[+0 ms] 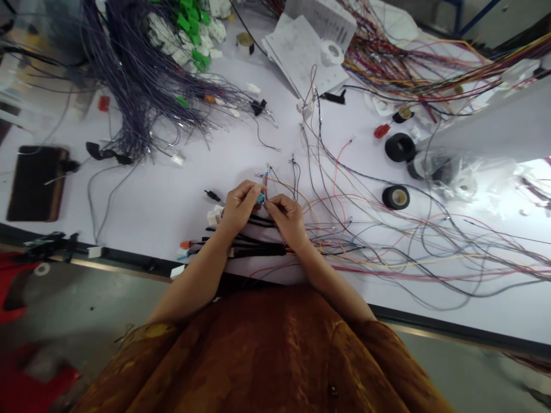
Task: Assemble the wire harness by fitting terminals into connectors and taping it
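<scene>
My left hand [239, 207] and my right hand [287, 218] meet over the near part of a white table [163, 195]. Between their fingertips sits a small teal connector [260, 198]; the left fingers pinch it, and the right fingers pinch thin wires beside it. Short wire ends [279, 172] stick up just beyond the connector. Under my wrists lies a bundle of black-taped wire branches [253, 248] with white and orange plugs at the left ends.
Loose coloured wires [387, 241] spread to the right. Black tape rolls [396, 197] [400, 147] lie right of centre. A purple wire bundle [133, 86] with green and white connectors fills the far left, papers [301, 51] the far middle, a dark pad [34, 183] the left edge.
</scene>
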{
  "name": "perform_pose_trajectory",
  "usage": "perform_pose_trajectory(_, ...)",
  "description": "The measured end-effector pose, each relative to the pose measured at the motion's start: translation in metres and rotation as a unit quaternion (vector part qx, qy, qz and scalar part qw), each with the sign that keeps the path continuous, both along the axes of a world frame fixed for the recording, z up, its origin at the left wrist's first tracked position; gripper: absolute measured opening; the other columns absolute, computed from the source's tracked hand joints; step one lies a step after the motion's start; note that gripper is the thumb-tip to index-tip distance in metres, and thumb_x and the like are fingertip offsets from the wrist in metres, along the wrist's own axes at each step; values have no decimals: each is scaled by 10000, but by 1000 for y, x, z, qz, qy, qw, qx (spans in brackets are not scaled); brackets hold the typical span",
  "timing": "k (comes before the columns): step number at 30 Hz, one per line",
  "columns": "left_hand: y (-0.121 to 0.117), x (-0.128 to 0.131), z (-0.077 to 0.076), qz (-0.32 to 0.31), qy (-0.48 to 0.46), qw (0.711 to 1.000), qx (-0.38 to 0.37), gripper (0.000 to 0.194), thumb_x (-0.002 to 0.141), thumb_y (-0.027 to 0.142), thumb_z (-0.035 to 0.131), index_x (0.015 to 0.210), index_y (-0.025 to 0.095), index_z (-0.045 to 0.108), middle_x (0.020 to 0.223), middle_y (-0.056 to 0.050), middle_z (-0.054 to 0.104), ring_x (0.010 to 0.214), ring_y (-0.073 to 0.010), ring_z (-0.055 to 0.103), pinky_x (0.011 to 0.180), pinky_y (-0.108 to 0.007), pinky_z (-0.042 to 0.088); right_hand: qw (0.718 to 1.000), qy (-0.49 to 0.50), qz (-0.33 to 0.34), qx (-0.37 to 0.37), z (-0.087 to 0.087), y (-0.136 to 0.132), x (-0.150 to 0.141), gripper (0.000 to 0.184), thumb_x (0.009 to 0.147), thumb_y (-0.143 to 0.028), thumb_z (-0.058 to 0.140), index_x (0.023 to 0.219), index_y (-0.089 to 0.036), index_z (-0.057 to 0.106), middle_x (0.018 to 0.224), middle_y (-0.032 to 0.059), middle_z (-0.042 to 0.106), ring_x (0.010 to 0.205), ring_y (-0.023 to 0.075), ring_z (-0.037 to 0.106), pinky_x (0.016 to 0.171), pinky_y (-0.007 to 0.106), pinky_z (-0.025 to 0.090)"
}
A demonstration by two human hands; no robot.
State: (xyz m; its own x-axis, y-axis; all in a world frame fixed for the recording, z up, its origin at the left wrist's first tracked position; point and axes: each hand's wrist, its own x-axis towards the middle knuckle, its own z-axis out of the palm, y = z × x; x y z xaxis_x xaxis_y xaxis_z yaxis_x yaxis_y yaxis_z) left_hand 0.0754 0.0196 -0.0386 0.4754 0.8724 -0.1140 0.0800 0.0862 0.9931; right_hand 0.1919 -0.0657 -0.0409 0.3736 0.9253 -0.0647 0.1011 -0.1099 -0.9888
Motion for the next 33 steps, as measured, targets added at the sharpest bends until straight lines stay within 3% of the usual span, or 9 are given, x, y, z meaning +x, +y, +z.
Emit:
perform_pose_trajectory(3, 0, 0, 0, 6, -24, 999, -34, 338, 857, 513, 627, 815, 181, 677, 595, 17, 515, 487, -79, 478, 439, -185, 379, 1000, 1, -6, 10, 0, -1, 0, 194, 866, -346, 593, 743, -196, 593, 652, -29, 528, 599, 101, 443, 582, 244, 364)
perform_pose_trajectory(11, -2, 3, 7, -15, -22, 1000, 6, 364, 827, 534, 660, 758, 176, 673, 670, 0, 541, 525, -78, 487, 466, -192, 412, 1000, -24, -14, 11, -5, 0, -3, 201, 879, -336, 574, 732, -199, 569, 665, -24, 530, 622, 107, 454, 593, 242, 369)
perform_pose_trajectory(16, -1, 2, 4, -9, -26, 999, -26, 401, 811, 579, 659, 788, 179, 673, 597, 15, 511, 478, -77, 455, 434, -189, 377, 999, -32, -17, 25, -4, -1, -3, 152, 866, -310, 594, 760, -201, 578, 689, -23, 556, 627, 107, 477, 622, 251, 394)
perform_pose_trajectory(24, -2, 3, 1, -18, -6, 1000, 17, 306, 848, 472, 644, 772, 178, 680, 643, 5, 542, 493, -77, 457, 447, -199, 363, 996, -76, -14, 41, -4, -2, -2, 193, 884, -283, 539, 705, -212, 527, 681, -15, 538, 635, 118, 483, 627, 263, 400)
perform_pose_trajectory(29, -2, 4, 0, 2, -9, 1000, -19, 320, 835, 485, 644, 755, 175, 660, 550, 32, 466, 458, -74, 408, 427, -195, 323, 992, -104, -13, 75, -5, 1, -6, 195, 878, -245, 540, 688, -211, 522, 677, -15, 529, 649, 120, 490, 643, 266, 400)
perform_pose_trajectory(33, 3, 3, -5, 19, -70, 991, -113, 342, 823, 509, 636, 737, 178, 637, 566, 20, 487, 446, -71, 400, 404, -197, 292, 992, -102, -12, 68, 5, -2, -4, 197, 902, -281, 535, 721, -207, 559, 696, -5, 569, 668, 123, 523, 669, 263, 423)
